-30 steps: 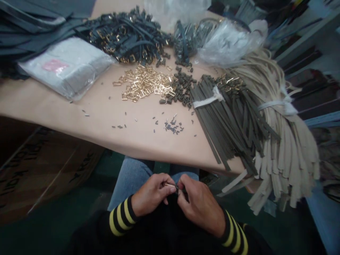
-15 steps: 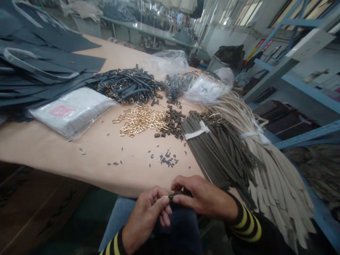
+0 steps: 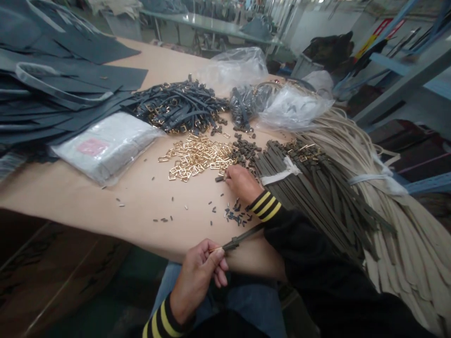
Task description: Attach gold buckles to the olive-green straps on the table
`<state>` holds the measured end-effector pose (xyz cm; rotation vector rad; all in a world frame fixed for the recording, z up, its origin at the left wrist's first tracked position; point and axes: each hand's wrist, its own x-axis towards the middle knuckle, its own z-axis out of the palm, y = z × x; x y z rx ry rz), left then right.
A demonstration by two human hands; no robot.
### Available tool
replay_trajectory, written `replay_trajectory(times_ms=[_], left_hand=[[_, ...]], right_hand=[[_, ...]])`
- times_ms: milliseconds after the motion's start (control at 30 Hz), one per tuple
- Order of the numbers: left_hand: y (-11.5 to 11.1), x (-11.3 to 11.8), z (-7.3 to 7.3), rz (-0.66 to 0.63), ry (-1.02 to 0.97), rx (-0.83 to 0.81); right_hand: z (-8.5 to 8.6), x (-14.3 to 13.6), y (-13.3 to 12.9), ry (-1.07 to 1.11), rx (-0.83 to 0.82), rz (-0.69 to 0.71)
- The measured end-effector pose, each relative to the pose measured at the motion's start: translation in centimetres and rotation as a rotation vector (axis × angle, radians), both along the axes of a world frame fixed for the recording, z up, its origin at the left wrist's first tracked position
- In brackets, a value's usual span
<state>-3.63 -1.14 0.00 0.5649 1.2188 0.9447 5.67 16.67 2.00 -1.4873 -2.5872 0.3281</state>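
Note:
My left hand (image 3: 203, 267) is closed on the end of a dark olive strap (image 3: 243, 238), with a thin gold edge showing at the fingertips. The strap runs up to the right and passes under my right sleeve. My right hand (image 3: 242, 184) reaches onto the table, fingers pressed together at the near edge of a pile of small olive loops (image 3: 246, 149); what they hold, if anything, is hidden. Just left of it lie gold rectangular buckles (image 3: 202, 155). Small dark pieces (image 3: 237, 216) are scattered nearer to me.
A bundle of olive straps (image 3: 303, 192) tied with white cloth lies right, beside long beige strips (image 3: 394, 230). Dark buckled straps (image 3: 179, 105) form a heap behind. A plastic-wrapped packet (image 3: 105, 145) and dark sheets (image 3: 77, 89) are left on the table (image 3: 141, 202).
My right hand has let go of the strap near my left hand and moved forward to the pile of loops. My left hand still holds the strap. The view has shifted slightly.

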Motion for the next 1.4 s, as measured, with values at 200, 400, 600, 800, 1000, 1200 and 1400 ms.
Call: replay_trajectory(times_ms=[200,400,600,800,1000,1200,1400], left_hand=[[-0.3,0.1,0.1,0.014,0.026,0.035],[-0.9,0.5,-0.1,0.038,0.021,0.057],[-1.5,1.4,0.3,0.041,0.049,0.102],[-2.1,2.1,0.4,0.005,0.088,0.129],[-2.6,2.4,0.8,-0.026,0.111,0.157],[-2.8,2.7,1.1,-0.081,0.11,0.19],[-3.1,2.3,0.9,-0.166,0.057,0.245]], right_hand=[[0.5,1.4,-1.2,0.003,-0.064,-0.017],[3.0,4.5,-7.8,0.295,-0.181,0.035],[1.8,7.1,-14.6,0.564,-0.507,-0.169],[0.8,7.5,-16.2,0.716,-0.557,-0.233],[1.6,7.6,-17.1,0.703,-0.527,-0.2],[2.4,7.2,-18.2,0.575,-0.313,-0.18],[3.1,7.1,-18.2,0.604,-0.325,-0.087]])
